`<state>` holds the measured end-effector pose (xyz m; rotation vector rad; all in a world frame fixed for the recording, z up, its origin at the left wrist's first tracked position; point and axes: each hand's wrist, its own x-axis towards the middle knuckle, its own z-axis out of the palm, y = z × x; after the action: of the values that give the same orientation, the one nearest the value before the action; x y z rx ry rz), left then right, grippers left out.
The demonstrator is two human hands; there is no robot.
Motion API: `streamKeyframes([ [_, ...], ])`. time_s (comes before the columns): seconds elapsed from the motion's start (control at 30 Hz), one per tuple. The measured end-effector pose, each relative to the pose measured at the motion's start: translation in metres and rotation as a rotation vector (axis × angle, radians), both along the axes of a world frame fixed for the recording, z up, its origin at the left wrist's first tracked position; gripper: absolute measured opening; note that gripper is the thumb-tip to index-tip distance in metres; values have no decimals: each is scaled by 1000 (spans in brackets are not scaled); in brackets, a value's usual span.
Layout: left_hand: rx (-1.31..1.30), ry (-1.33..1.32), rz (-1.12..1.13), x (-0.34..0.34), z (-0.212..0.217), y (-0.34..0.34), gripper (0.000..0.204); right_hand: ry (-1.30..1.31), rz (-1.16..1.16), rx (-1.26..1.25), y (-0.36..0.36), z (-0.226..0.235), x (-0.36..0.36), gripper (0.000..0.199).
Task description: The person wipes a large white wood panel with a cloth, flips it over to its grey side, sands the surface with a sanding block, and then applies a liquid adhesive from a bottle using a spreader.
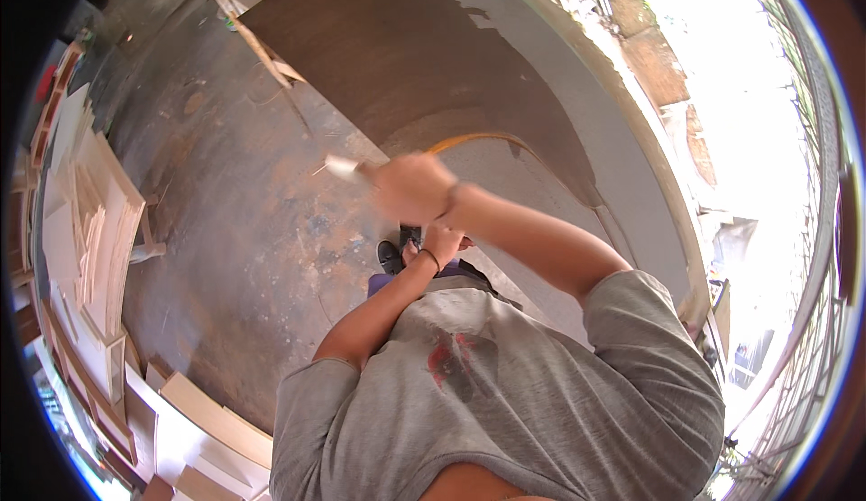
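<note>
My right hand [410, 187] reaches across to the left, past the near edge of a large brown panel [361, 45]. Its fingers are closed round a small whitish object [345, 168], too smeared by motion to tell its kind. Behind that hand, a yellow hose-like strip [487, 135] curves over the panel. Close to my waist, my left hand [444, 241] is curled below the right wrist; what it holds, if anything, is hidden. Dark brown covers much of the panel, and a grey area [622, 154] lies along its right side.
Stacked pale boards [99, 221] stand along the left, with more panels [216, 420] at lower left. A wooden strip [262, 50] sticks out by the panel's far left corner. My shoe [389, 256] is on the stained concrete floor [234, 257]. Metal grating [812, 140] runs along the right.
</note>
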<state>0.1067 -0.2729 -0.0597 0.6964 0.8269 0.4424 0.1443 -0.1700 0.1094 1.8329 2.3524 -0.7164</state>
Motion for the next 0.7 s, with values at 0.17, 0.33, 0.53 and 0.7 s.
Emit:
streamKeyframes([
  [0.17, -95, 112, -156, 4, 4, -2, 37, 117, -615, -30, -30, 35, 174, 24],
  [0.33, -112, 13, -221, 12, 13, -16, 33, -208, -656, 159, -93, -60, 261, 23],
  [0.53, 60, 100, -261, 10, -8, -24, 33, -58, -494, -13, -22, -48, 109, 26],
  [0.7, 191, -70, -133, 15, -21, -30, 36, -123, -102, -114, -40, -35, 13, 31],
])
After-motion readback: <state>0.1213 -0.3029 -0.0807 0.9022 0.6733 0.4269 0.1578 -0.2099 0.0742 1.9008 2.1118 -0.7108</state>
